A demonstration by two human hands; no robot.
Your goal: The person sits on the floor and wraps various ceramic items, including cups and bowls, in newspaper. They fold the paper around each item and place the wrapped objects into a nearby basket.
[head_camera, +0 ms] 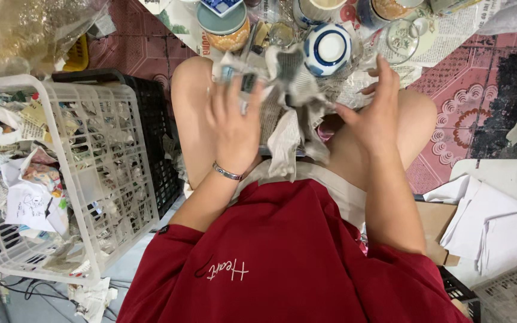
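Observation:
I sit with crumpled newspaper (288, 113) spread over my lap. My left hand (234, 122) lies on the left part of the paper, fingers spread and pressing it; a metal bracelet is on that wrist. My right hand (373, 110) holds the right edge of the paper between thumb and fingers. A small white bowl with blue rings (328, 49) sits upturned at the top of the paper, between both hands, partly wrapped by it.
A white plastic basket (94, 179) full of crumpled paper stands at my left, a black crate (151, 113) behind it. Several jars, bowls and glasses (402, 36) stand on newspaper ahead. White paper sheets (492, 221) lie at the right.

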